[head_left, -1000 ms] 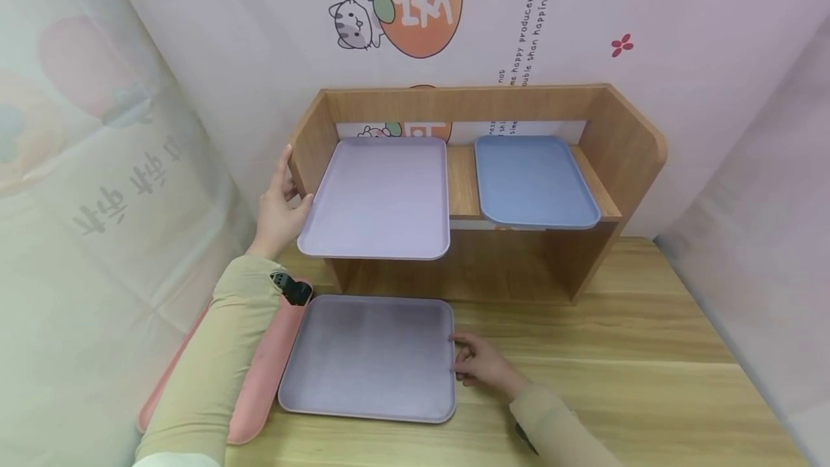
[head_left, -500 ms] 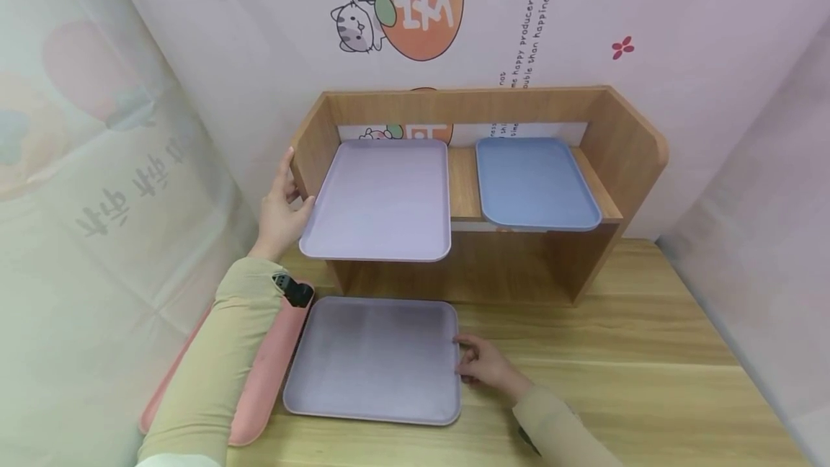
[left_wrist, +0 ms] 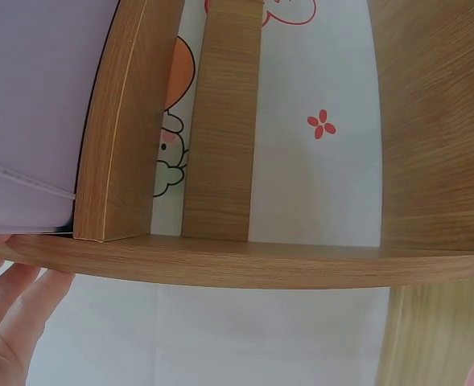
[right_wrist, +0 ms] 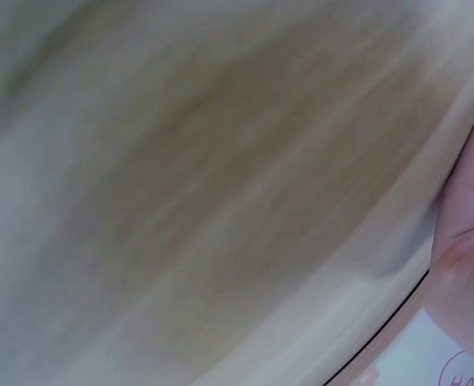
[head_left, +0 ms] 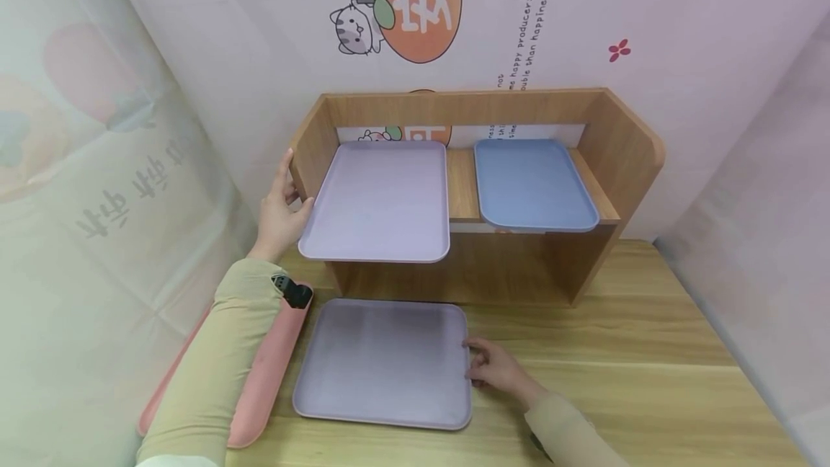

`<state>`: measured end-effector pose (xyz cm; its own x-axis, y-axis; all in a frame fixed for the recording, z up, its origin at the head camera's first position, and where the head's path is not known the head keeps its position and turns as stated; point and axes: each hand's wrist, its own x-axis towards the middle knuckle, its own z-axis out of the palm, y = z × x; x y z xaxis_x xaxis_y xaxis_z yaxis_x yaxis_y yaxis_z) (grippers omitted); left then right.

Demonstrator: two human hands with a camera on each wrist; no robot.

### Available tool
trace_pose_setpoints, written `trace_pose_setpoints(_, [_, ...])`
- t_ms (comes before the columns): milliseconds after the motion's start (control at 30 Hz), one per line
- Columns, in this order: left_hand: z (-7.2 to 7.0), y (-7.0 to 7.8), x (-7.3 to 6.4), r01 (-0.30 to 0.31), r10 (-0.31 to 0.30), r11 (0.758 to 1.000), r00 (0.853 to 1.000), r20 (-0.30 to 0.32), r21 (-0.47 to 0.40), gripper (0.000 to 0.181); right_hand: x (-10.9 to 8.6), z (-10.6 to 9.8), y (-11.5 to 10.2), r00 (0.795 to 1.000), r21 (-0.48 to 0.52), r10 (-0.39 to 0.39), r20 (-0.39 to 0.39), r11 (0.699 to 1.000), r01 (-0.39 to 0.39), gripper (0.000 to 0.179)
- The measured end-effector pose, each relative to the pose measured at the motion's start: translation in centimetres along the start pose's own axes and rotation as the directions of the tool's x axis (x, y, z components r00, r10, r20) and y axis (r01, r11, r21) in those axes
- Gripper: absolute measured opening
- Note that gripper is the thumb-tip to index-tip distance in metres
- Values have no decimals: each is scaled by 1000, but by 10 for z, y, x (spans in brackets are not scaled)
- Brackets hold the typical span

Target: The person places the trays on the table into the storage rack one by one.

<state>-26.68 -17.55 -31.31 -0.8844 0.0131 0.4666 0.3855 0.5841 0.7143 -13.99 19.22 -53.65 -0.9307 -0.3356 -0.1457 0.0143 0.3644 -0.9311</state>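
My left hand [head_left: 279, 216] grips the left side panel [left_wrist: 220, 261] of a small wooden desk shelf [head_left: 467, 108], fingers along its outside and thumb beside the upper tray. That upper lilac tray [head_left: 382, 200] lies on the shelf board, its front overhanging. Below, in front of the shelf, a second lilac tray [head_left: 385, 362] is on the wooden table, tilted slightly in view. My right hand [head_left: 499, 370] pinches this lower tray's right edge with fingers and thumb. In the right wrist view, the right hand [right_wrist: 466, 249] shows only at the right edge; the rest is blurred.
A blue tray [head_left: 537, 184] lies on the shelf's right half. A pink tray [head_left: 272, 362] lies at the left on the table [head_left: 622, 395], partly under my left forearm. Printed cloth [head_left: 551, 20] hangs behind and at both sides.
My right hand has moved right and slightly toward me, with the lower lilac tray sliding along. A gap has widened between it and the pink tray. My left hand has stayed put.
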Motion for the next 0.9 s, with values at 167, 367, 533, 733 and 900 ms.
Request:
trace_pose_setpoints(167, [0,0,0,10,-11,1000,1000,7,9,88,-6,-5,1,998,-72,42,-37,996,-45,59])
trace_pose_setpoints(367, [0,1,1,21,-21,999,1000,7,28,88,-13,-11,4,995,-129,52,-85,990,-63,60])
trace_pose_setpoints(533, [0,2,0,22,-23,999,1000,10,31,89,-17,-12,3,984,-206,47,-171,975,-82,59])
trace_pose_setpoints(733, [-1,1,0,11,-11,1000,1000,1,17,87,-16,-13,4,972,-246,39,-232,964,-97,59])
trace_pose_setpoints(900, [0,0,0,7,-7,1000,1000,0,17,87,-19,-18,10,983,-104,29,-184,993,-49,61])
